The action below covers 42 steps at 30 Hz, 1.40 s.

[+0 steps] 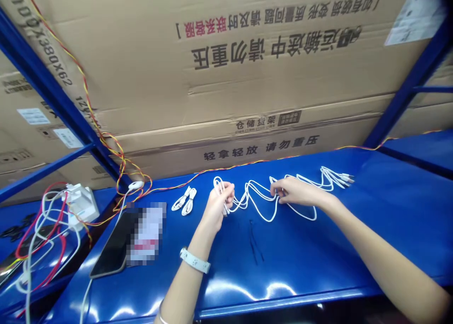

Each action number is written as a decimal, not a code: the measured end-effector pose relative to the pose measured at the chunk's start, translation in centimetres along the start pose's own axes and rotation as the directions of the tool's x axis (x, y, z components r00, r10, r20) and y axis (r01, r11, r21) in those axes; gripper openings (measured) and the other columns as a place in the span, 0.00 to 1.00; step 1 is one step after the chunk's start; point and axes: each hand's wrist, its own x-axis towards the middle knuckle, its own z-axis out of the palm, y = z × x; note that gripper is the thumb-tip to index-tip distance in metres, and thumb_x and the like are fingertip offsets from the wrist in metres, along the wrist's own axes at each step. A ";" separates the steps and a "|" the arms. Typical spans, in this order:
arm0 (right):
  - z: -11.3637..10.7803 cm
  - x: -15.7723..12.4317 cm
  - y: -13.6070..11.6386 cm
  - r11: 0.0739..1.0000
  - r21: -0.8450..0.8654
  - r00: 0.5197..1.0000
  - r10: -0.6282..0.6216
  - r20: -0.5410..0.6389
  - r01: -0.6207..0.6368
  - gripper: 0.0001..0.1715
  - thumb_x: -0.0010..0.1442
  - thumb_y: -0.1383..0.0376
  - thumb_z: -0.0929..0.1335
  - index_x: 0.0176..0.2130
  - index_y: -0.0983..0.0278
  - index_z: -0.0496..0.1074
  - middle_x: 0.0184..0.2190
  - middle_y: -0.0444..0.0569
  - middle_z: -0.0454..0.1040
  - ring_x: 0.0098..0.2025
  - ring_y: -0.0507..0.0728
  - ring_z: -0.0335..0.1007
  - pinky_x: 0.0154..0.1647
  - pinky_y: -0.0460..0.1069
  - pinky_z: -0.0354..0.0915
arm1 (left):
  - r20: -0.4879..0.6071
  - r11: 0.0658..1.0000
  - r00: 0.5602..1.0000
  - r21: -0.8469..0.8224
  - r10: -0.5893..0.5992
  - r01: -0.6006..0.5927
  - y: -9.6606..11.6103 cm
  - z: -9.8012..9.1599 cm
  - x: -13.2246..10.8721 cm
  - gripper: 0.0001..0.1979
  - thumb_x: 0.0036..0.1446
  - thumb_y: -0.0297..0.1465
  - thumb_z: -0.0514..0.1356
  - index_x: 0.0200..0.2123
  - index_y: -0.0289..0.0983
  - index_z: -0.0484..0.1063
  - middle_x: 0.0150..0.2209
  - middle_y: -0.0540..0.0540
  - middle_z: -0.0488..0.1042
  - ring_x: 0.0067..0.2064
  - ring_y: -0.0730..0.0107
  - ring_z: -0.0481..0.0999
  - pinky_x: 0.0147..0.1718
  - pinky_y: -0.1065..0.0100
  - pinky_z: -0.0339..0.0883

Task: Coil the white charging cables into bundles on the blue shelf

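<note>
A long white cable (264,217) lies in loose waves across the blue shelf. My left hand (216,206) is closed around a looped end of it, with the loop standing up above the thumb. Farther right, my right hand (295,191) pinches the cable between thumb and fingers. Beyond that hand, the cable's several plug ends (345,178) fan out on the shelf. Two small tied bundles of white cable (184,201) rest to the left of my left hand. Two thin black ties (254,243) lie in front, between my hands.
A black phone (115,243) lies at the left beside a blurred sheet (146,234). Farther left, a white power strip (83,203) stands among tangled red and white cords. A yellow-red twisted wire (212,172) runs along the back, before large cardboard boxes (265,88). Blue shelf posts (406,78) flank the space.
</note>
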 end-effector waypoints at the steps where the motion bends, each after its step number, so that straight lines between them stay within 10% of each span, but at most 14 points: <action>1: 0.1 0.1 -0.2 1.000 -0.013 1.000 0.010 -0.007 -0.010 0.08 0.47 0.71 0.67 0.30 0.59 0.72 0.22 0.43 0.71 0.26 0.54 0.68 0.25 0.45 0.56 | -0.002 0.997 1.000 0.080 -0.002 0.003 -0.1 -0.1 0.0 0.16 0.44 0.39 0.65 0.30 0.35 0.66 0.22 0.54 0.62 0.21 0.82 0.57 0.18 0.77 0.45; 6: -0.4 0.1 -1.1 0.996 -0.074 0.995 -0.052 -0.088 0.046 0.04 0.52 0.67 0.67 0.27 0.60 0.72 0.26 0.45 0.71 0.28 0.54 0.68 0.26 0.45 0.56 | -0.015 0.733 0.991 0.674 0.134 -0.089 -1.0 -0.7 0.2 0.11 0.39 0.34 0.67 0.24 0.37 0.69 0.20 0.52 0.68 0.24 0.73 0.65 0.25 0.71 0.54; 10: -1.3 -0.2 -1.9 0.993 -0.021 0.975 -0.115 -0.191 0.113 0.08 0.56 0.61 0.65 0.32 0.60 0.74 0.33 0.47 0.71 0.30 0.54 0.67 0.29 0.46 0.59 | 0.089 0.571 0.978 0.800 0.189 -0.183 -1.3 -0.9 0.4 0.06 0.45 0.31 0.62 0.20 0.38 0.69 0.21 0.50 0.69 0.26 0.69 0.67 0.29 0.69 0.55; 20: -1.1 0.1 -3.0 0.972 0.105 0.929 -0.167 -0.329 0.212 0.13 0.59 0.61 0.63 0.34 0.63 0.75 0.34 0.50 0.72 0.30 0.53 0.68 0.32 0.48 0.63 | 0.122 0.925 0.986 0.348 0.115 -0.151 -0.8 0.8 -0.5 0.17 0.58 0.42 0.52 0.45 0.40 0.71 0.49 0.42 0.70 0.51 0.60 0.68 0.47 0.64 0.61; 28: -0.2 -0.1 -5.6 0.794 0.580 0.954 0.003 -0.299 0.179 0.08 0.52 0.61 0.68 0.29 0.64 0.67 0.21 0.43 0.71 0.23 0.52 0.69 0.26 0.47 0.66 | 0.212 0.939 0.971 0.298 0.108 -0.169 -1.2 2.3 -1.2 0.17 0.49 0.39 0.63 0.38 0.39 0.61 0.34 0.47 0.71 0.33 0.69 0.72 0.32 0.68 0.65; 32: 0.9 -0.1 -7.1 0.739 0.632 0.951 -0.039 -0.307 0.234 0.07 0.52 0.62 0.68 0.30 0.64 0.70 0.28 0.46 0.74 0.30 0.54 0.72 0.33 0.49 0.68 | 0.289 0.895 0.953 0.394 0.096 -0.210 -1.9 2.2 -1.3 0.30 0.42 0.34 0.68 0.48 0.40 0.60 0.43 0.45 0.71 0.42 0.64 0.71 0.41 0.65 0.64; 35: 1.0 -0.1 -7.5 0.757 0.579 0.932 -0.108 -0.346 0.303 0.09 0.55 0.62 0.66 0.34 0.64 0.72 0.34 0.49 0.74 0.35 0.55 0.72 0.38 0.50 0.68 | 0.351 0.882 0.931 0.402 0.099 -0.245 -2.2 2.1 -1.1 0.20 0.50 0.35 0.62 0.47 0.37 0.65 0.39 0.45 0.73 0.43 0.63 0.71 0.43 0.64 0.63; 42: -1.3 -0.6 -5.6 0.893 0.355 0.959 -0.230 -0.164 0.275 0.17 0.52 0.54 0.69 0.39 0.62 0.72 0.36 0.49 0.74 0.38 0.58 0.69 0.40 0.51 0.63 | 0.078 0.957 0.980 0.217 0.182 -0.194 -1.6 1.7 -0.6 0.15 0.58 0.43 0.53 0.34 0.35 0.66 0.21 0.53 0.64 0.30 0.70 0.71 0.37 0.67 0.64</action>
